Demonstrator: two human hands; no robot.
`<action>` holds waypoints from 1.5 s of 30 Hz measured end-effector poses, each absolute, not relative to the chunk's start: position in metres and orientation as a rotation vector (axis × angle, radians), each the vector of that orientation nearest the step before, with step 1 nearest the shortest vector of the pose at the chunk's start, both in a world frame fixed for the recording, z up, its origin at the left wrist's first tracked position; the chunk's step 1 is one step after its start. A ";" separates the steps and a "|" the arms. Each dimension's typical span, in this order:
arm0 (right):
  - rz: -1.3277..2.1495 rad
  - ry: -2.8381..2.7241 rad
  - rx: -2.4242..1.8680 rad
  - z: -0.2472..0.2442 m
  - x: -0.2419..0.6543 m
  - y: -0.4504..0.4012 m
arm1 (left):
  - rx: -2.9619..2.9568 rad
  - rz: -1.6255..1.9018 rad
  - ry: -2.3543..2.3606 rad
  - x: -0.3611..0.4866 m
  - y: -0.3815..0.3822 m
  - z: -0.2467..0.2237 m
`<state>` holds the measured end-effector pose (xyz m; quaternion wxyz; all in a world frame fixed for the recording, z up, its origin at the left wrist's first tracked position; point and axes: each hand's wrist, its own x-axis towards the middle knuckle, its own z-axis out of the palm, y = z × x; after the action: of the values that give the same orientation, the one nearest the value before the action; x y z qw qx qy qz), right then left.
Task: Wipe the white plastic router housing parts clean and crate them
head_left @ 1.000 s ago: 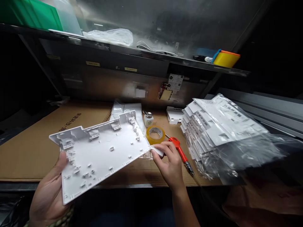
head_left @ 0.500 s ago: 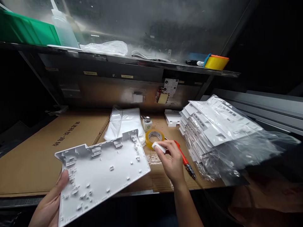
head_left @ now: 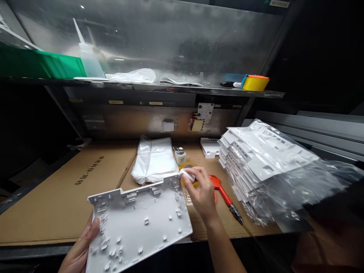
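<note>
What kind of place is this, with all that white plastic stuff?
Probably a workbench in a factory or workshop. There's a big stack of bagged white parts, a red-handled tool lying on the cardboard, and a similar-looking white panel in the person's left hand.

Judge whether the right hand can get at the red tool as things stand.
Probably yes: the red tool appears close beside the right hand, most of it in clear view. The pinched white wad would likely have to be let go first.
</note>
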<state>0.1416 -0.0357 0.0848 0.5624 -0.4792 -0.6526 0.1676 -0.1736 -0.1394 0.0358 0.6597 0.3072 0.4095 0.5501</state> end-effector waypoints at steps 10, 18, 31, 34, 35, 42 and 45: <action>0.157 -1.545 -0.863 0.117 0.094 -0.050 | 0.363 1.563 0.949 -0.096 -0.130 0.101; 0.175 -1.605 -0.656 0.141 0.043 -0.068 | 0.296 1.634 0.863 -0.053 -0.128 0.115; 0.062 -1.603 -0.798 0.131 0.074 -0.046 | 0.314 1.598 0.797 -0.051 -0.119 0.112; 0.038 -1.494 -1.061 0.101 0.122 -0.012 | 0.284 1.582 0.854 -0.068 -0.119 0.110; 0.031 -1.453 -1.224 0.087 0.139 0.001 | 0.285 1.591 0.873 -0.074 -0.118 0.109; 0.107 -1.638 -1.660 0.005 0.201 0.047 | 0.256 1.607 0.768 -0.107 -0.115 0.106; 0.075 -1.648 -1.676 0.000 0.203 0.043 | 0.177 1.612 0.711 -0.113 -0.113 0.110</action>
<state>0.2031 0.0431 -0.0003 0.3847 -0.6577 -0.6469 0.0296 -0.1127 -0.1132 0.1095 0.6331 0.0773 0.3110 0.7046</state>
